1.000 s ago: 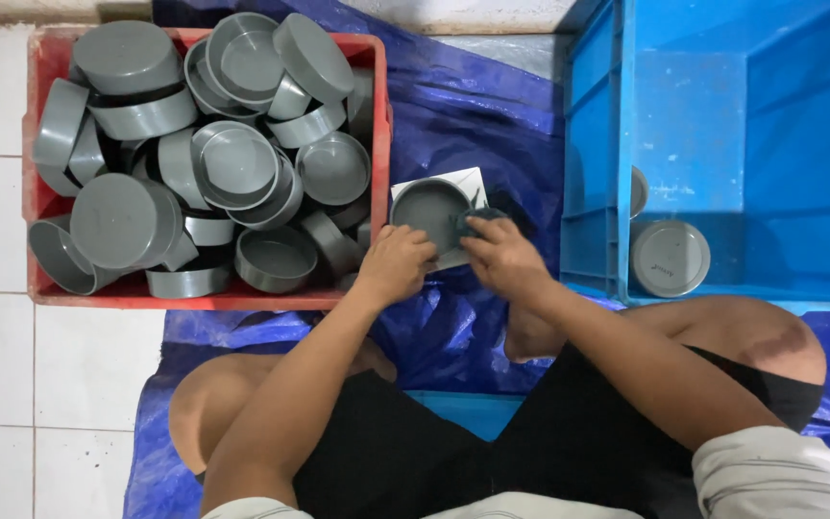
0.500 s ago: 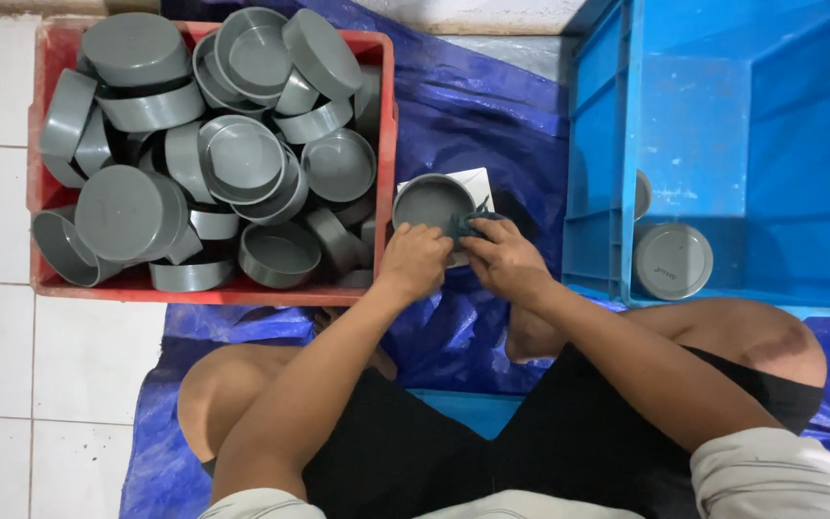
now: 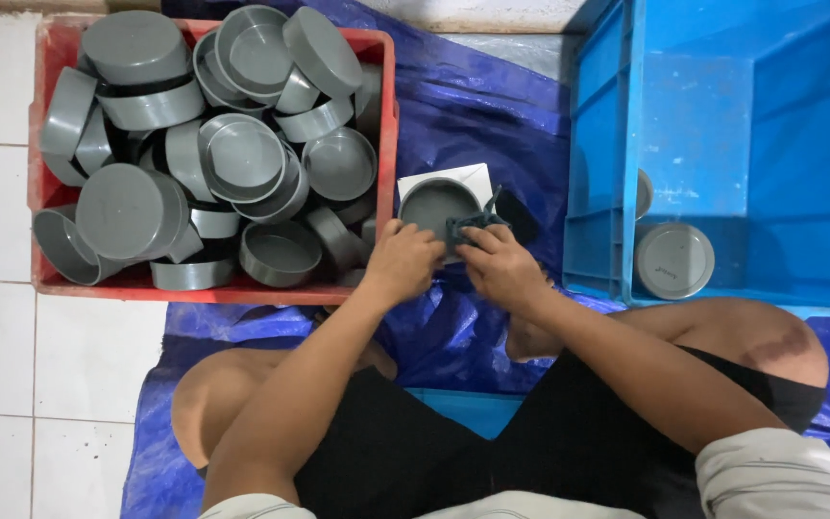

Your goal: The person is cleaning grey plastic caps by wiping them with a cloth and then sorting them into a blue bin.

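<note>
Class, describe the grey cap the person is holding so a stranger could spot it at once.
Find the gap between the red crate and the blue crate, over the blue sheet. There a grey cap rests on white paper. It alone is gripped by the left hand, open side up.

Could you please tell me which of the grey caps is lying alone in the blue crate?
It is the round grey cap lying closed side up on the floor of the blue crate; the others are heaped in the red crate, or held by both hands.
</note>
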